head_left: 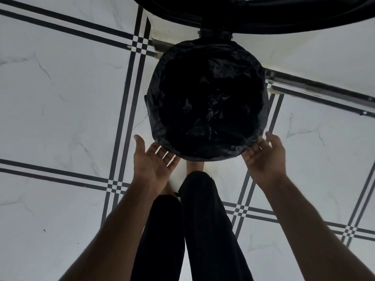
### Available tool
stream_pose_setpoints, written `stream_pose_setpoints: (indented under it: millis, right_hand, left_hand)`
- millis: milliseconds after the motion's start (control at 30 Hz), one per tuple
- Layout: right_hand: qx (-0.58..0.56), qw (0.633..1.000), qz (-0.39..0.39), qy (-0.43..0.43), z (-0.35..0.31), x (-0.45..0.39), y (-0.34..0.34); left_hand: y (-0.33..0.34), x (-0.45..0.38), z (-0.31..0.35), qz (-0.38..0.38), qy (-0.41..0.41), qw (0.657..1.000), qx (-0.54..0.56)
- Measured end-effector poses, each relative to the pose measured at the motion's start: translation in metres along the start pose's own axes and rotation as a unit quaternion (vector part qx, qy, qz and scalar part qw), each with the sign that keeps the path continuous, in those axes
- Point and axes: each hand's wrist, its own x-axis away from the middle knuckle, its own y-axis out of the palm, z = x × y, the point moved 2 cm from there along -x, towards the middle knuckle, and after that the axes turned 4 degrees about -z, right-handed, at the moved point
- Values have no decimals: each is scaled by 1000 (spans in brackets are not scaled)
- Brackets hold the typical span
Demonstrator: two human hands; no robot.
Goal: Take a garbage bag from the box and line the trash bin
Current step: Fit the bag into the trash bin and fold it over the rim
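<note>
A round trash bin (149,102) stands on the floor below me, seen from above. A black garbage bag (207,98) lines it, crumpled inside and folded over the whole rim. Its lid (263,13) is swung up at the top of the view, held by a hinge (215,34). My left hand (152,159) is palm up with fingers spread at the near left of the rim, its fingertips under the bag's overhang. At the near right, my right hand (265,157) is open too, with its fingertips touching the bag's edge. The box is not in view.
The floor (60,88) is white marble tile with black double stripes. My legs in dark trousers (203,220) stand right in front of the bin, one bare foot by its base. A wall base and skirting (320,92) run behind the bin on the right.
</note>
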Motion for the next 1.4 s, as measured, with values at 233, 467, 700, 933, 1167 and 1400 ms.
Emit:
stream_pose_setpoints:
  millis: [233,467,700,933,1167,1400]
  right_hand:
    - [-20,998,-39,47,-6,13,0]
    - [-30,998,-34,44,-7,7,8]
    - [9,999,18,34,-20,5,13]
    - [174,971,160,-20,-36,-4,17]
    - [407,870,90,-264,-65,-7,66]
    - [460,860,57,-215,-87,-43,97]
  left_hand:
    - [6,2,6,15,14,1000,-9]
    - [9,9,8,29,24,999,-8]
    - [6,9,26,40,9,997,-60]
    - [20,7,43,136,69,976,-159]
    - [36,-1,61,38,52,985,-162]
    - [43,-9,82,263,299,796,-456]
